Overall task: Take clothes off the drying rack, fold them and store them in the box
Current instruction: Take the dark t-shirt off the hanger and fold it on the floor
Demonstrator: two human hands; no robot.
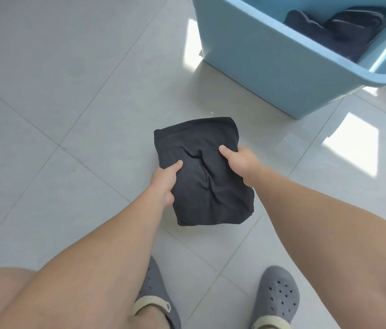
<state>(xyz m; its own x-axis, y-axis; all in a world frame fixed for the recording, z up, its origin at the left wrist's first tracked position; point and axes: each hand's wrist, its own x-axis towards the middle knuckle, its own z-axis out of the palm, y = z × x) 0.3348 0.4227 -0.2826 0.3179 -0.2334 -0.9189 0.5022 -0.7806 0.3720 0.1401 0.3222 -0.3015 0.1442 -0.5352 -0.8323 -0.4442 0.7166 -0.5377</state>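
Garment: your folded dark garment (201, 172) sits between your two hands, a compact rectangle with a crease down its middle; whether it rests on the floor or is lifted just above it cannot be told
Left hand: your left hand (164, 181) grips the garment's left edge; thumb on top of the cloth, fingers curled under and hidden
Right hand: your right hand (240, 160) grips the right edge the same way; thumb pressed on top, fingers tucked beneath the fold
Box: the light blue box (270, 67) stands on the floor ahead and to the right of the garment, near it but apart; open at the top
In the box: dark folded clothes (334, 27) lie inside, at the far side
Floor: pale grey tiled floor (56, 91); bright sun patches beside the box
Feet: your grey clogs (278, 295) point toward the garment, below your forearms
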